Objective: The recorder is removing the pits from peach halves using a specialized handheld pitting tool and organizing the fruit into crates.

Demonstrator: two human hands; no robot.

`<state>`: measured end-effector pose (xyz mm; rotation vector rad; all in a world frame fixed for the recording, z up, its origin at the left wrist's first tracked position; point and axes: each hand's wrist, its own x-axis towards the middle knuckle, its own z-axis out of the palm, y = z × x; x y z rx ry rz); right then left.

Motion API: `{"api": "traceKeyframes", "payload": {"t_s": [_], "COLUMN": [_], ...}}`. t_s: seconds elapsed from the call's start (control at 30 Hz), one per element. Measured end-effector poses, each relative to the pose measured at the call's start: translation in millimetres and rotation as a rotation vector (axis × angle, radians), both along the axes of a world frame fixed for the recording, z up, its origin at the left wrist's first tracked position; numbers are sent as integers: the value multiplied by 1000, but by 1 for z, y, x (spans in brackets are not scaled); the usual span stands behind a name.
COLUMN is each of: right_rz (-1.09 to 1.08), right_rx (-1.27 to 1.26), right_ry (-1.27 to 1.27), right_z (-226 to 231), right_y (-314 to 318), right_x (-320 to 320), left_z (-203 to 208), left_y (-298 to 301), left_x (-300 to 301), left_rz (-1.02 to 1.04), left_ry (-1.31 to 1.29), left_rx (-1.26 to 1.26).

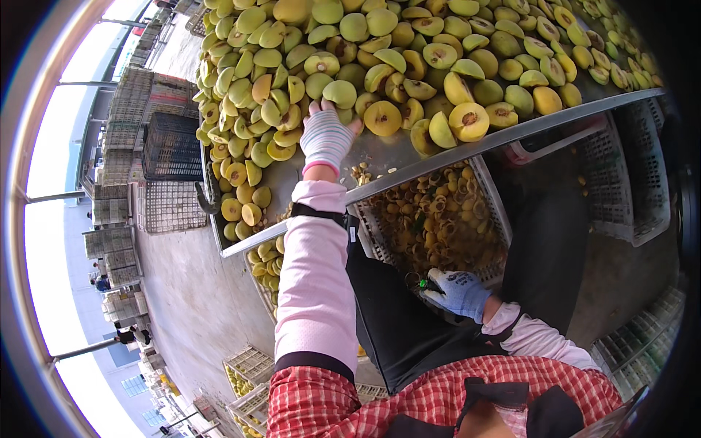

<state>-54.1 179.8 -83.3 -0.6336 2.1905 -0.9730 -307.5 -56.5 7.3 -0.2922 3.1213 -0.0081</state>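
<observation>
Yellow-green halved peaches (467,123) are heaped on a metal worktable (387,162), many with cut faces and brown stone hollows showing. My left hand (328,139), in a striped fingerless glove, reaches to the near edge of the heap. Its thumb and fingers are apart, touching a peach half (340,94) just beyond the fingertips. Low over my lap, my right hand (458,293), in a blue-and-white glove, is closed on a small loop tool (422,284) with a thin wire ring and a green part. The fingers hide most of its handle.
Below the table edge, a crate (499,191) holds brown-yellow scraps. Another crate of peach pieces (266,261) stands under the table's left end. Grey plastic crates (642,171) are at the right. Stacked crates (171,206) line the floor at the left, with people farther back.
</observation>
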Motion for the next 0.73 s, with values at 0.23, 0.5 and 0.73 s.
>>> {"api": "traceKeyframes", "payload": {"t_s": [0.23, 0.5, 0.73], "right_rz": [-415, -567, -329], "right_rx": [-324, -922, -458], "right_ry": [-146, -288, -86], "right_z": [-23, 48, 49], "right_y": [10, 1, -10], "right_x": [0, -35, -6], "left_z": [-16, -16, -29], "left_y": [6, 59, 82], "left_x": [48, 215, 260], "left_rz": [-98, 552, 576], "left_ry": [391, -85, 195], "left_rx": [588, 1875, 1743]}}
